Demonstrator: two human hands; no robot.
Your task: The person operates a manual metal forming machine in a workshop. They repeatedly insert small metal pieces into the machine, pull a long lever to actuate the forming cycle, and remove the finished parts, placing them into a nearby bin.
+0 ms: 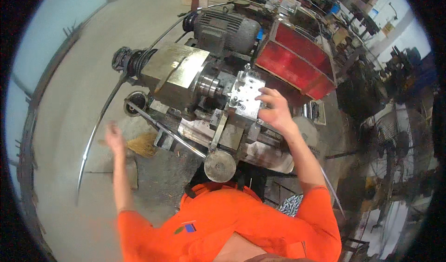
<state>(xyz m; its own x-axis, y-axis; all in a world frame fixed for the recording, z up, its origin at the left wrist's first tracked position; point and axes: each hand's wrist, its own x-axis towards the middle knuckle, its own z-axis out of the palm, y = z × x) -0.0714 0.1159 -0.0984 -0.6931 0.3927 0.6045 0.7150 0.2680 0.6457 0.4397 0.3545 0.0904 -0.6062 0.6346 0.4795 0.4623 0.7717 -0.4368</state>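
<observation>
While I watch from the head cam, my right hand (274,111) sits at approx 1 o'clock from frame centre, fingers spread fairly wide and laid flat on the bright steel tool block w/ bolt holes (246,92) on top of the small grey metal lathe (218,118); it presses on the block, not wrapped round anything. That block stands just right of the round steel chuck (209,86), which pokes out of the dull brass-coloured headstock box (174,71) at 11 o'clock from the hand. My left hand (114,136) is out at 9 o'clock, well apart from the machine, up in the air over the grey concrete floor (69,104); it's blurred, so can't tell how the fingers stand, and I see nothing in it. Just beside it at 3 o'clock lies a straw-coloured broom head (143,144). A long thin curved metal rod (95,132) arcs past the left hand from the pulley end of the lathe. Below the block, at 6 o'clock, a round steel handwheel (219,166) faces me, touching nothing of mine. Behind the lathe at 12 o'clock sits a grey ribbed electric motor (225,29); at 1 o'clock from it a red open sheet-metal bin (297,60). Both sleeves are orange fabric (223,220).
</observation>
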